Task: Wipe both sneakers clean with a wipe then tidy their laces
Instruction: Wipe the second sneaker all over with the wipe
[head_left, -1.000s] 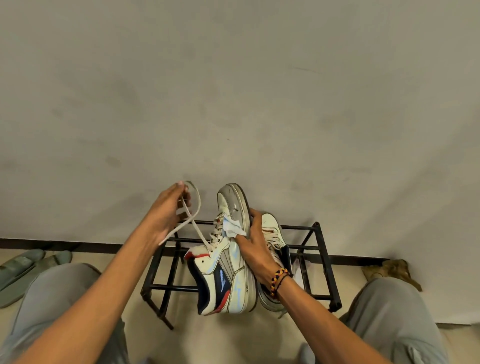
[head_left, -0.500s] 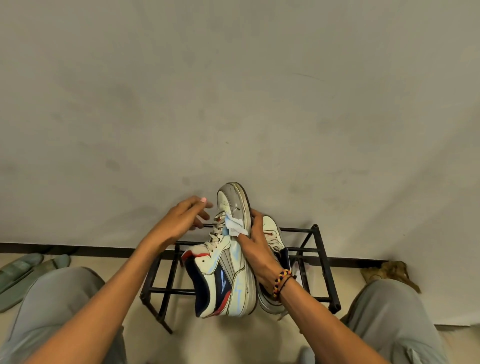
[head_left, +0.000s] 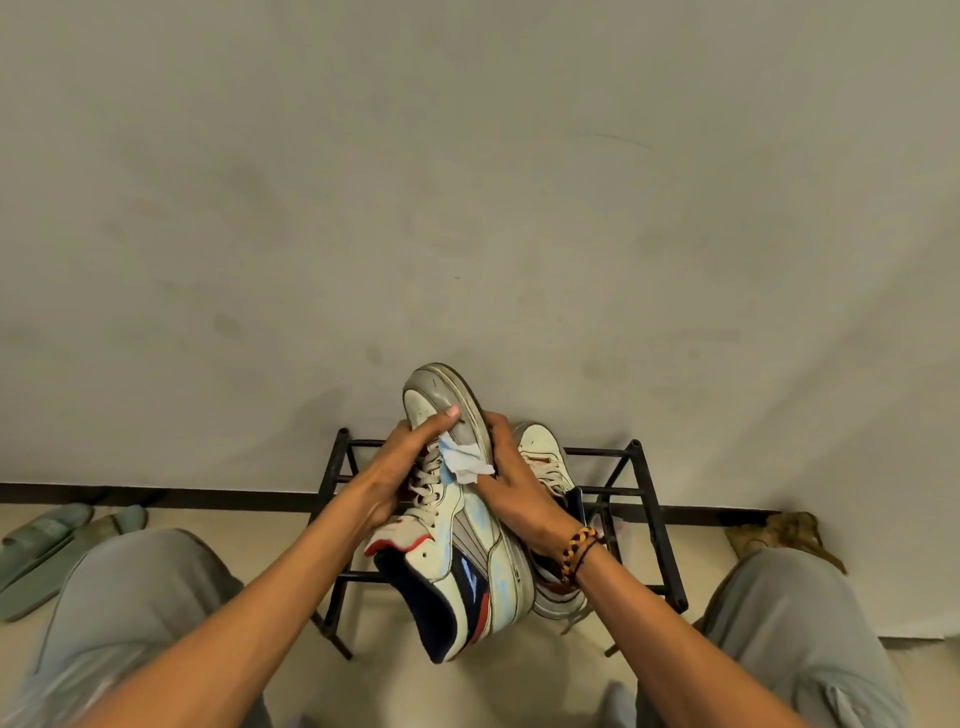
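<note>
A white sneaker (head_left: 470, 551) with navy and red trim stands toe-up in front of me. My left hand (head_left: 397, 470) grips its lace side, the thumb laid across the toe cap. My right hand (head_left: 511, 488) curls round the sole edge and pins a crumpled white wipe (head_left: 462, 460) against the upper. The laces (head_left: 426, 480) run loose under my left palm. Behind my right hand, the second white sneaker (head_left: 545, 457) lies on the rack, mostly hidden.
A low black metal shoe rack (head_left: 644, 525) stands against the grey wall. Green slippers (head_left: 47, 545) lie on the floor at far left. A brown object (head_left: 779, 535) sits at right by the skirting. My grey-clad knees flank the rack.
My left hand let go of the lace it had pulled out to the left, moved right and now clasps the sneaker's upper. The right hand and wipe stayed put.
</note>
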